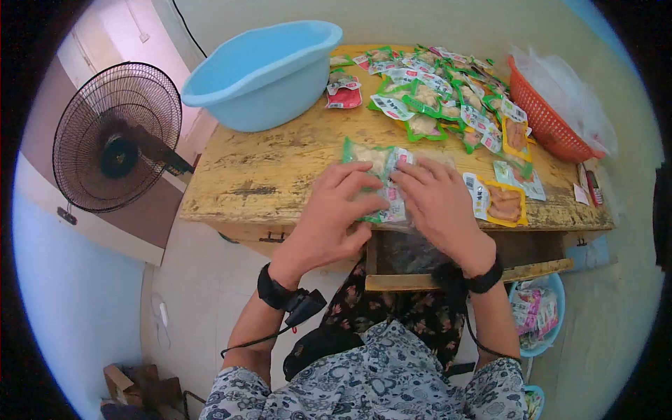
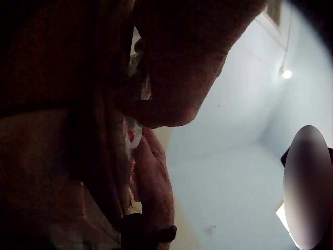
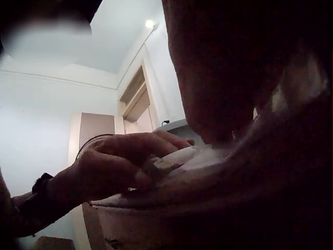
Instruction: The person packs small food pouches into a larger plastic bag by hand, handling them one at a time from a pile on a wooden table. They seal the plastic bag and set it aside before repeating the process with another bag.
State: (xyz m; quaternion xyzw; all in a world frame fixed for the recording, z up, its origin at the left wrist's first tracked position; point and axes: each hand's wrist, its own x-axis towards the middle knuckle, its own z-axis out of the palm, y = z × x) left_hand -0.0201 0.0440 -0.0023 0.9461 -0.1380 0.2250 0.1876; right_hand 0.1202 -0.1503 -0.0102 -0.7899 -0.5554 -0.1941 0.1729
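Observation:
Several green-edged food packets (image 1: 369,155) with pale contents and white printed labels lie near the table's front edge. My left hand (image 1: 329,217) rests its spread, slightly bent fingers on their left side. From the right, my right hand (image 1: 444,210) lays its fingers over the labels and partly covers them. Clear plastic shows around the packets. In the right wrist view the left hand (image 3: 112,164) touches a packet from the far side. The left wrist view is dark; the right hand (image 2: 153,182) appears beside the packets there. Both palms' undersides are hidden in the head view.
A yellow packet (image 1: 505,203) lies right of my right hand. Behind are a heap of packets (image 1: 437,91), a blue basin (image 1: 262,80) and a red basket (image 1: 549,115). An open drawer (image 1: 399,282) juts out below; a fan (image 1: 119,140) stands left.

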